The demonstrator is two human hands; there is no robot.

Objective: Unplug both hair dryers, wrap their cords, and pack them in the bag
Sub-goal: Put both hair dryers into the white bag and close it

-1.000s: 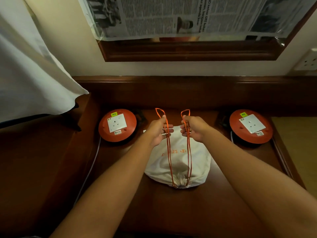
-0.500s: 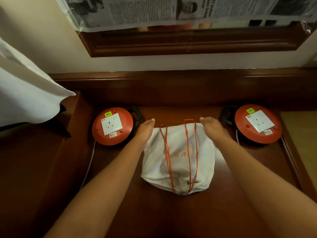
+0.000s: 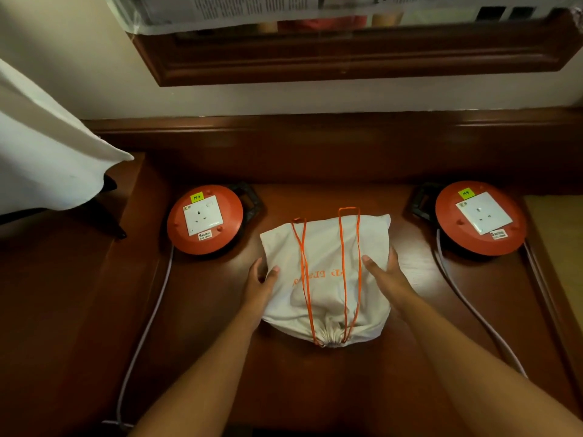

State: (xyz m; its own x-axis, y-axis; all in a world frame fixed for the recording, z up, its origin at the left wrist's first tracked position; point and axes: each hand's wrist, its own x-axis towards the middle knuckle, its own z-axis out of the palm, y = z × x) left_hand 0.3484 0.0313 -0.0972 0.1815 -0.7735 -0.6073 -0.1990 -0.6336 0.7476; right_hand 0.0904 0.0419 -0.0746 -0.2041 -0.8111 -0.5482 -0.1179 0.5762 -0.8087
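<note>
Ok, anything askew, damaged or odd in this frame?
Nothing stands out. The white drawstring bag lies cinched shut on the wooden desk, orange cords laid over it, both hands at its sides. Both sockets on the orange cable reels are empty.

Your two forearms come into view bare from the bottom edge, with no sleeves, watch or bands on them. Your left hand (image 3: 259, 280) and right hand (image 3: 385, 272) wear no gloves or rings, and the nails are short and unpainted.
</note>
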